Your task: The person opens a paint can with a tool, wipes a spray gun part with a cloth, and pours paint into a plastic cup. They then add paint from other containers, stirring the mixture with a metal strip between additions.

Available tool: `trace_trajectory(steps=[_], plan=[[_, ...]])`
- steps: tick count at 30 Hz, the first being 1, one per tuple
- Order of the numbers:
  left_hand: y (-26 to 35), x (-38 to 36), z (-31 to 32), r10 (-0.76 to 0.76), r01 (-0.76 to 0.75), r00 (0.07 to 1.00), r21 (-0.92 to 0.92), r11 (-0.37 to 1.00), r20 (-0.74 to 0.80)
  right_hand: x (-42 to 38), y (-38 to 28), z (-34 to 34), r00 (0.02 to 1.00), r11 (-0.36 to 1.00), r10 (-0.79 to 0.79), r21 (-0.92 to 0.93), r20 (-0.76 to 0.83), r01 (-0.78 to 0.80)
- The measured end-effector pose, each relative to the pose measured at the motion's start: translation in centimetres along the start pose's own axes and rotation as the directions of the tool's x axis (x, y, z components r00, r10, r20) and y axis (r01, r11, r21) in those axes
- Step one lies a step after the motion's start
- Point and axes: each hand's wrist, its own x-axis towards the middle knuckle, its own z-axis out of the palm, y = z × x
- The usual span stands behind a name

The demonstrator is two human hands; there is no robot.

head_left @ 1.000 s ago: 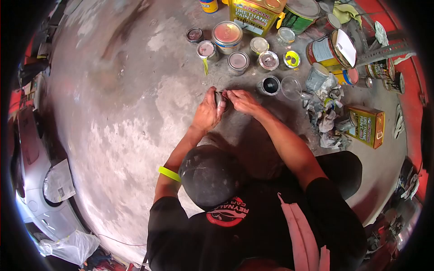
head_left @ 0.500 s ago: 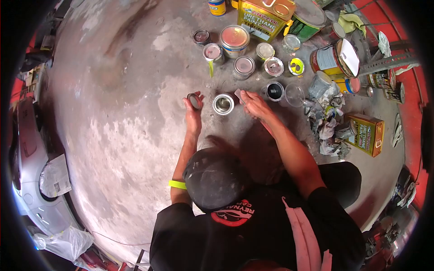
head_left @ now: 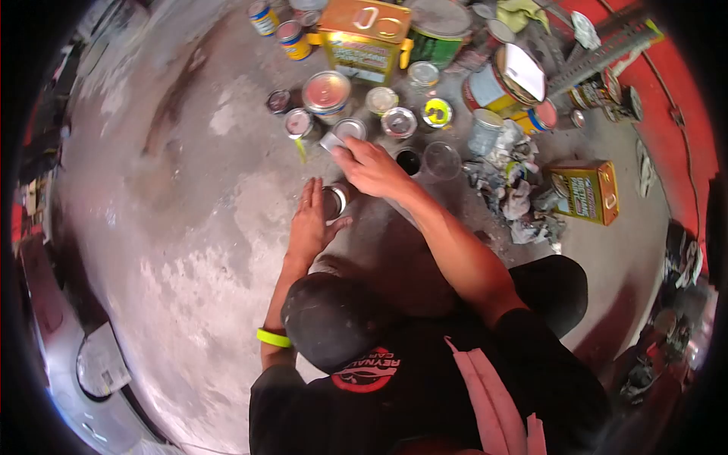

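Observation:
My left hand curves around a small round can lid, its fingers along one side and the thumb below. The lid lies over the mouth of a small metal can, whose pale rim shows at the right. Just above, my right hand grips a pale, flat, rectangular piece whose kind does not show. That piece overlaps a paint can with a greyish top in this view. Right of my right hand stands a can of black paint, partly hidden by the wrist.
Several opened paint cans stand ahead, among them a yellow one and a larger pinkish one. Behind is a thinner tin. Crumpled rags and another thinner tin lie right, beside a clear cup.
My left hand has brought the lid from beside the small can onto its mouth. My right hand has moved up and left with the flat piece. The view has shifted.

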Motion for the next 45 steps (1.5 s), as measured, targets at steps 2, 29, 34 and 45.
trace_trajectory(steps=[2, 29, 34, 45], plan=[[0.1, -0.3, 0.2, 0.033, -0.034, 0.999, -0.023, 0.999, -0.037, 0.9, -3.7, -3.9, 0.993, 0.995, -0.1, -0.007, -0.058, 0.1], [22.1, 12.2, -14.0, 0.474, -0.559, 0.81, 0.21, 0.802, 0.347, -12.1, 18.1, -38.0, 0.939, 0.181, -0.342, -0.982, -0.01, 0.055], [20.8, 11.4, -11.5, 0.413, -0.529, 0.812, 0.219, 0.82, 0.413, -11.4, 23.3, -34.4, 0.86, 0.375, -0.493, -0.924, -0.129, 0.077], [22.8, 12.5, -5.4, 0.449, -0.56, 0.752, 0.107, 0.821, 0.483, -8.8, 28.2, -28.9, 0.89, 0.551, -0.162, -0.787, -0.426, -0.276]])
